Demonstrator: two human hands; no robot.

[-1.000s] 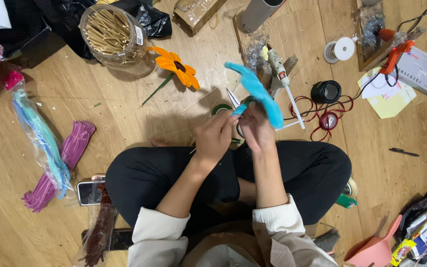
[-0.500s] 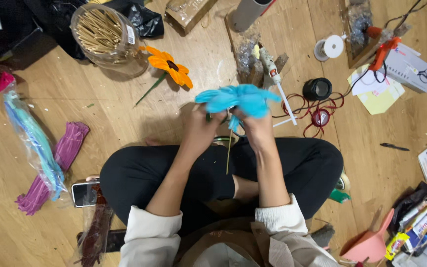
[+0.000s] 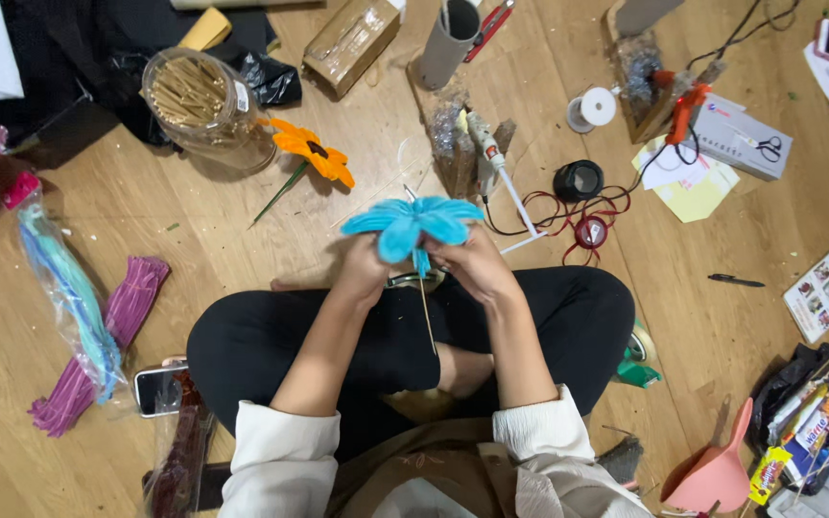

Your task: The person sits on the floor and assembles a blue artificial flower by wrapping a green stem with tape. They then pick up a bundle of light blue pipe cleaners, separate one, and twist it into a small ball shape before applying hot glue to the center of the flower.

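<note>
Blue flower (image 3: pixel 412 226): gripped under the petals by left hand (image 3: pixel 365 270) and right hand (image 3: pixel 473 266); stick (image 3: pixel 426 312) best kept vertical. Orange flower (image 3: pixel 313 153) at 10 o'clock.

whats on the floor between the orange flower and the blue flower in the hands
Bare wood floor between the orange flower and the blue flower, in the head view.
</note>
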